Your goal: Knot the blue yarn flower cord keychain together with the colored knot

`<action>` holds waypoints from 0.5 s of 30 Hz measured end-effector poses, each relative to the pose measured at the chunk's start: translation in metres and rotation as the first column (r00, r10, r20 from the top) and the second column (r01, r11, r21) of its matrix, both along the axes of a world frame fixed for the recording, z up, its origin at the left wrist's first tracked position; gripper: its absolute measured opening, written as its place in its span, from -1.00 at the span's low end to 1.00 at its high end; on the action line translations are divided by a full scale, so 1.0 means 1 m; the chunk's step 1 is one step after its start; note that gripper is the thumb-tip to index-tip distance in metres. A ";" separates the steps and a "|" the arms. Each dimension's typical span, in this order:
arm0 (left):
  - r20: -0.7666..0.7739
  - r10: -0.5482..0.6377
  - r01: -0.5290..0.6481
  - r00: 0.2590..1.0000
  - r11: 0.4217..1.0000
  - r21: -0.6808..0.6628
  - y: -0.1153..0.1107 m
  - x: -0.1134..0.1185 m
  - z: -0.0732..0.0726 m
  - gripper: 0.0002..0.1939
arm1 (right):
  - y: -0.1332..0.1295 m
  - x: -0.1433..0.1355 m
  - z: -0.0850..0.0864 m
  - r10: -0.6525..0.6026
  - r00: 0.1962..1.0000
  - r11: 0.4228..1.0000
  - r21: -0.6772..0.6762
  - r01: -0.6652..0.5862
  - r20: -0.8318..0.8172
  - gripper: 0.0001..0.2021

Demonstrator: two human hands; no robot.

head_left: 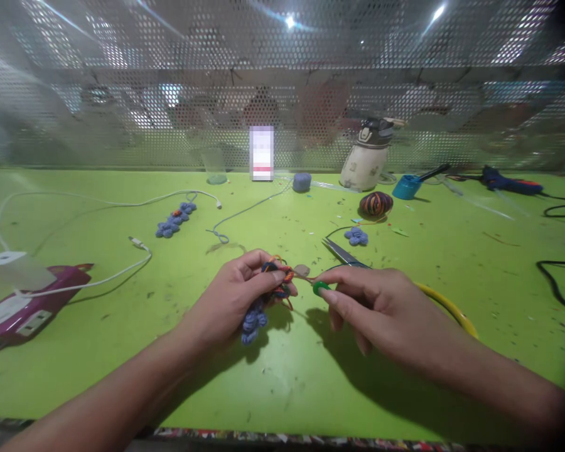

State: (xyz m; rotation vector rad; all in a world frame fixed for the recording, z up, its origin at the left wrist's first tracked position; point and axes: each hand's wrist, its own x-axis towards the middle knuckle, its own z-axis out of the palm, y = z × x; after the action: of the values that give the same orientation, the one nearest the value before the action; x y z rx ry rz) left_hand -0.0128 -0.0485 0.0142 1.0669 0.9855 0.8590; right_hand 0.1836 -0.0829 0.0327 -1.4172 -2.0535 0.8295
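Note:
Pinched in my left hand is a crochet piece, with blue petals hanging below the fingers and dark, orange and red yarn at the top. My right hand grips a crochet hook by its green handle, and the thin shaft reaches left to the multicoloured stitches. Just behind the right hand lie scissors, blades pointing to the back left and one yellow handle showing. Beyond them are a small blue crochet flower and a multicoloured yarn ball.
A strip of blue crochet flowers, a white cable and a purple power strip lie left. Along the back stand a clear cup, a lit phone, a blue yarn ball, a bottle, a blue pot and a glue gun.

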 end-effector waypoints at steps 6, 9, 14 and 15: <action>-0.035 0.042 -0.042 0.998 0.999 0.003 0.001 0.001 -0.001 -0.87 | -0.001 0.001 0.000 0.008 0.999 1.000 -0.023 -0.008 0.035 -0.80; -0.077 0.066 -0.064 0.995 0.997 0.031 0.002 0.002 -0.001 -0.88 | -0.004 0.001 0.001 0.020 0.998 1.000 -0.005 -0.020 0.055 -0.80; -0.132 0.091 -0.082 0.987 0.994 0.079 0.000 0.004 0.001 -0.89 | -0.005 -0.002 0.001 0.034 0.999 0.998 0.048 -0.036 0.032 -0.81; -0.131 0.091 -0.081 0.987 0.993 0.085 0.000 0.004 0.001 -0.88 | -0.005 -0.003 0.001 0.036 0.999 0.998 0.053 -0.038 0.034 -0.81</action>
State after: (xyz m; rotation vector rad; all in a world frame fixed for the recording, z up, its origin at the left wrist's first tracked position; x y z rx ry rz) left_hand -0.0083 -0.0487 0.0151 1.1691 1.1246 0.9124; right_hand 0.1809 -0.0876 0.0332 -1.3768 -2.1165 0.7651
